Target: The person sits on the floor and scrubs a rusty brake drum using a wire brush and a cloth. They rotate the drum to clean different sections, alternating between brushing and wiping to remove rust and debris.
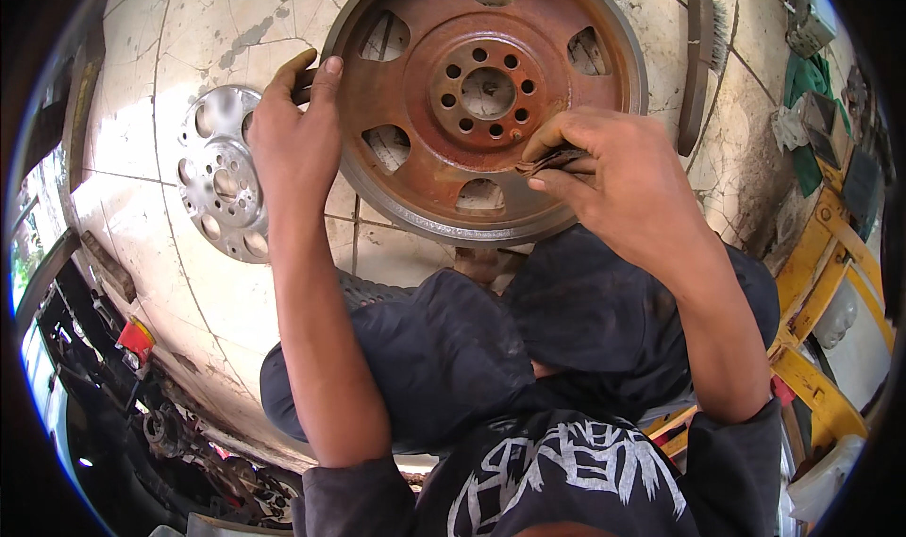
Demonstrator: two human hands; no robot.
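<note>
A large rust-brown flywheel (415, 84) with a grey rim, oval openings and a ring of bolt holes lies at the far middle. My right hand (623, 174) pinches a dark, folded piece of sandpaper (552, 160) over its lower right face. At the left rim is my left hand (300, 126), fingers bent and thumb apart from them. The thumb tip overlaps the rim's edge; whether it presses on it I cannot tell. Left of that hand, a smaller silver disc with holes (203, 183) lies on the floor, partly covered by the hand and forearm.
A brush with a long curved handle (696, 65) lies right of the flywheel on cracked pale tiles (236, 27). A yellow metal frame (821, 254) stands at the right. Dark machine parts (160, 433) fill the lower left. My bent legs (444, 348) are close below the flywheel.
</note>
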